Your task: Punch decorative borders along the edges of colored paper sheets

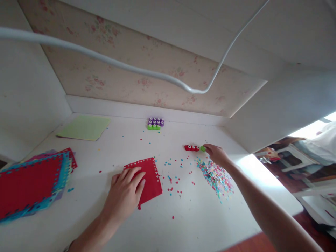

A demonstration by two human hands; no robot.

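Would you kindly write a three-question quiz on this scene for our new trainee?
1. Which hand rests on the red sheet in the middle?
2. True or false: in the picture, the heap of tiny coloured bits lies to the right of that sheet.
3. What colour is the small piece at the fingers of the right hand? A red; B green; C purple.

Key:
1. The left hand.
2. True.
3. B.
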